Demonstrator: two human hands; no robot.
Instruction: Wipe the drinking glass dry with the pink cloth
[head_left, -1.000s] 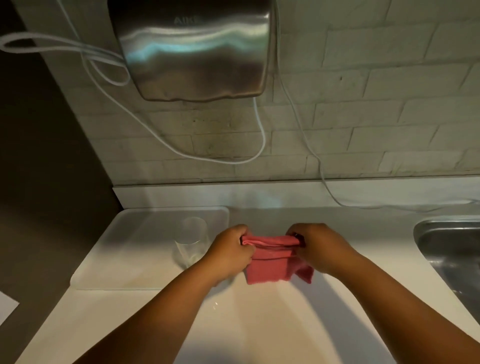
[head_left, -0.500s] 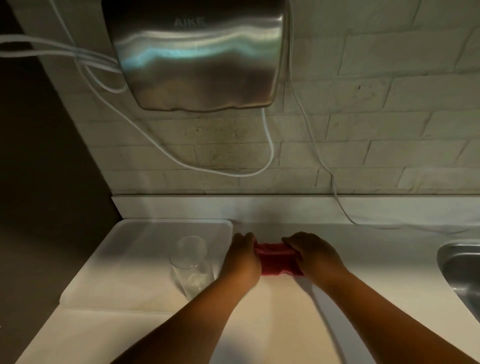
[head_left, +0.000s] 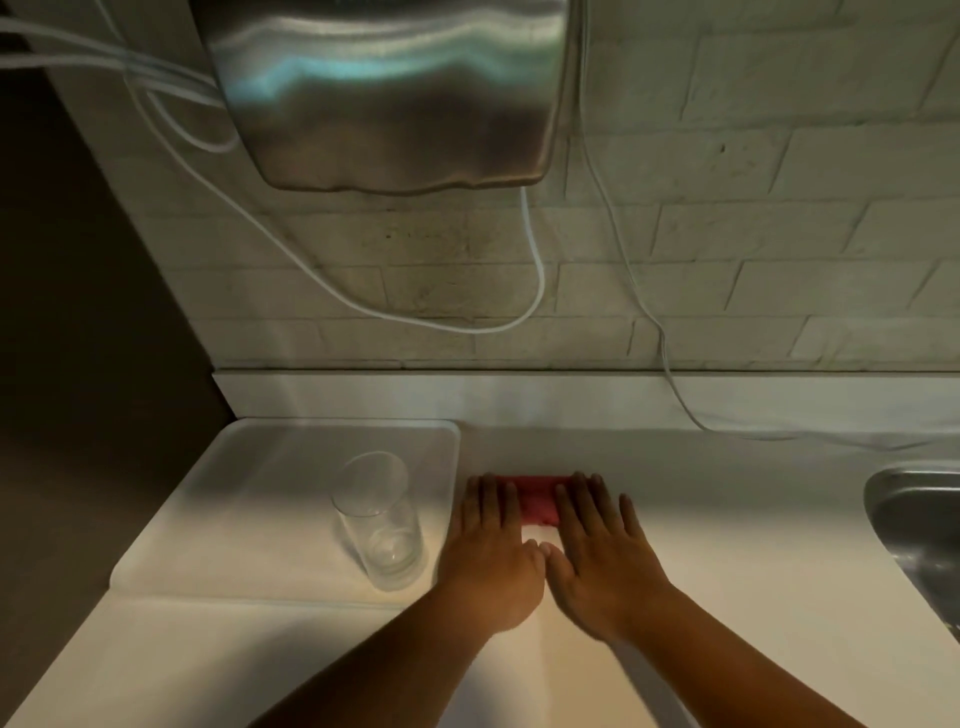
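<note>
Lying under both flat hands (head_left: 545, 551) — pink cloth (head_left: 537, 501) — glass (head_left: 378, 519) leftward.

No text, label, brand or number can be read anywhere here; the steel hand dryer (head_left: 384, 93) shows only reflections.

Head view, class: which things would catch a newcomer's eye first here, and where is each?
The two hands, left hand and right hand, press flat on a folded pink cloth at the middle of the white counter. Just left, an upright drinking glass stands on a white tray; a steel hand dryer hangs on the wall above.
</note>
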